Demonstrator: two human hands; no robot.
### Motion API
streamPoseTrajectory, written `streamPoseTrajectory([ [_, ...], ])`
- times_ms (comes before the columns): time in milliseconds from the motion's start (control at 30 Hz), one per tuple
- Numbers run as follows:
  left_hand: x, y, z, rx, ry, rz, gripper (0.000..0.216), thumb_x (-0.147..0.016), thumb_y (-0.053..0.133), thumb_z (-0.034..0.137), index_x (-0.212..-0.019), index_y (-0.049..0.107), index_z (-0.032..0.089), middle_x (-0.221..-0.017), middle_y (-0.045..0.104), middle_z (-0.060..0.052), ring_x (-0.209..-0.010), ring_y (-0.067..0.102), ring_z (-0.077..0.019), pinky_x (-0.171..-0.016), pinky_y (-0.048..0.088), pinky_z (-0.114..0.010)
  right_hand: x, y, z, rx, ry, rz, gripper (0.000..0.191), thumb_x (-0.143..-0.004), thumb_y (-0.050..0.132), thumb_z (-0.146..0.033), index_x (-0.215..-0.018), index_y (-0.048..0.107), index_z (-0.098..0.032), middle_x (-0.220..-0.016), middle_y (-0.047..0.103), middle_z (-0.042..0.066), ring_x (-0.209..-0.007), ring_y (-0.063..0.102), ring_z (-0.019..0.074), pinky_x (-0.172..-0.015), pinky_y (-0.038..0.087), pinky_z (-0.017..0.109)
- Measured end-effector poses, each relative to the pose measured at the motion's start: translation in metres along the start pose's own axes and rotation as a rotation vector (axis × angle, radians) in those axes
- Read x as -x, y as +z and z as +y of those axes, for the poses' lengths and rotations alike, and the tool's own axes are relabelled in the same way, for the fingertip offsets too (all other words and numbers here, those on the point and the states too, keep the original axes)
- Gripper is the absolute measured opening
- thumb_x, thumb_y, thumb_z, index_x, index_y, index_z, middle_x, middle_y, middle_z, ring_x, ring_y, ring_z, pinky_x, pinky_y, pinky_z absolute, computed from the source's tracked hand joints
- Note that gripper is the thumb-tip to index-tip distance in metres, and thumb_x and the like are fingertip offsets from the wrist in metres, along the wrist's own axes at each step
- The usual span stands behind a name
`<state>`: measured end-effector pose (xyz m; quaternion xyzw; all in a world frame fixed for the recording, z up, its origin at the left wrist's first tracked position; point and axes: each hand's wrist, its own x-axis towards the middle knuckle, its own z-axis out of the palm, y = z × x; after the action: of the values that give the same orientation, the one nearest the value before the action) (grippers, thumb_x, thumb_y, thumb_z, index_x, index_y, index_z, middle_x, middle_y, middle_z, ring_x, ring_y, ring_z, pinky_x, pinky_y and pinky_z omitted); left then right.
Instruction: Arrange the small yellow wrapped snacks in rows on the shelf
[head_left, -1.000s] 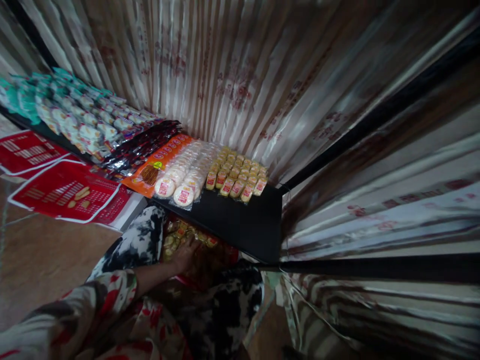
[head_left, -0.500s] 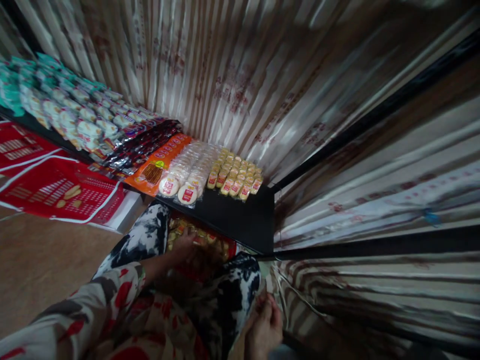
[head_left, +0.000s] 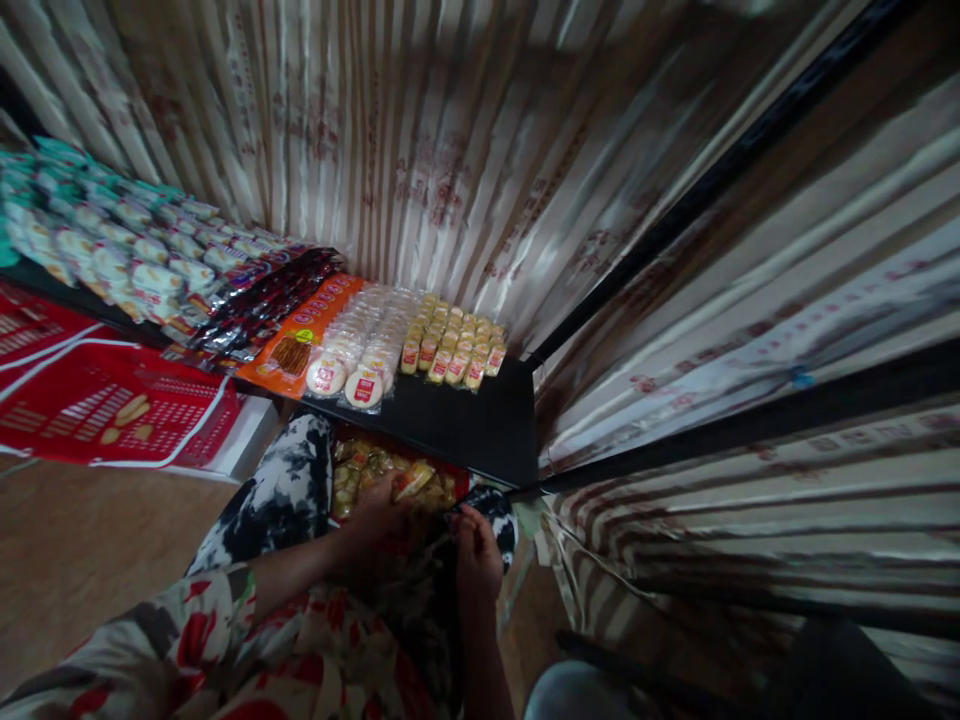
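Between my knees lies a red-edged container of small yellow wrapped snack packets (head_left: 360, 470). My left hand (head_left: 379, 520) is over its near side, fingers closed at the end of one yellow snack packet (head_left: 415, 480) that stands out above the others. My right hand (head_left: 478, 560) is beside my right knee, to the right of the container, thumb and fingers pinched together. Whatever is between those fingertips, if anything, is too dark to make out. Beyond the container, similar yellow packets (head_left: 454, 345) stand in rows on a black shelf (head_left: 480, 430).
Left of the yellow rows are round white crackers (head_left: 364, 388), an orange snack bag (head_left: 289, 355), dark packets and many white-and-green bags (head_left: 157, 285). A red bag (head_left: 150, 410) stands at the left by a white box. Black poles (head_left: 712, 425) and a pleated curtain (head_left: 435, 180) border the right and back.
My right hand has risen from below the right knee up and left toward the container. My left hand has moved slightly right and down, and a yellow packet now shows at its fingers.
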<state>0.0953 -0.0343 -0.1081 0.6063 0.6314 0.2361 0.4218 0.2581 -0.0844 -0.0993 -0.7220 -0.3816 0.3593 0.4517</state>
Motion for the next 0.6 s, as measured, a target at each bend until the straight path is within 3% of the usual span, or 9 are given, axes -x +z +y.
streamPoseTrajectory([
  [200,0.01,0.004,0.004,0.082,0.023,0.004,0.032,-0.077,0.051,0.028,-0.108,0.05,0.018,-0.105,0.061,-0.005,-0.097,0.057,-0.0174,-0.086,0.043,-0.028,0.005,0.023,-0.001,-0.004,-0.065,-0.095,0.041,-0.077,0.047,-0.046,-0.1,0.062,-0.016,-0.105,0.066,0.01,-0.097,0.06,0.0202,-0.085,0.047,0.03],
  [300,0.012,0.004,0.006,0.091,0.083,0.046,0.034,-0.078,0.051,0.029,-0.11,0.049,0.017,-0.105,0.06,-0.007,-0.098,0.056,-0.0189,-0.087,0.043,-0.031,0.006,0.036,-0.005,-0.098,-0.064,-0.13,0.041,-0.077,0.05,-0.044,-0.106,0.059,-0.017,-0.107,0.065,0.009,-0.098,0.06,0.0194,-0.083,0.047,0.029],
  [400,0.012,0.004,0.009,0.065,0.162,0.082,0.034,-0.077,0.052,0.026,-0.109,0.049,0.018,-0.108,0.057,-0.008,-0.103,0.053,-0.0213,-0.091,0.041,-0.035,0.003,0.044,-0.011,-0.168,-0.045,-0.174,0.037,-0.074,0.055,-0.043,-0.101,0.057,-0.018,-0.093,0.067,0.005,-0.087,0.062,0.0176,-0.075,0.049,0.027],
  [533,0.013,0.0,0.015,0.057,0.216,0.07,0.034,-0.075,0.052,0.02,-0.109,0.05,0.019,-0.107,0.056,-0.008,-0.103,0.052,-0.0217,-0.092,0.042,-0.037,-0.004,0.046,-0.02,-0.157,-0.034,-0.158,0.024,-0.072,0.058,-0.043,-0.078,0.056,-0.02,-0.065,0.059,-0.004,-0.061,0.057,0.0134,-0.058,0.047,0.024],
  [600,0.014,-0.003,0.018,0.081,0.235,0.068,0.034,-0.074,0.052,0.019,-0.108,0.05,0.018,-0.108,0.056,-0.008,-0.104,0.052,-0.0215,-0.093,0.041,-0.037,-0.009,0.046,-0.022,-0.175,-0.02,-0.155,0.024,-0.071,0.058,-0.043,-0.076,0.055,-0.02,-0.062,0.057,-0.004,-0.059,0.056,0.0132,-0.055,0.046,0.023],
])
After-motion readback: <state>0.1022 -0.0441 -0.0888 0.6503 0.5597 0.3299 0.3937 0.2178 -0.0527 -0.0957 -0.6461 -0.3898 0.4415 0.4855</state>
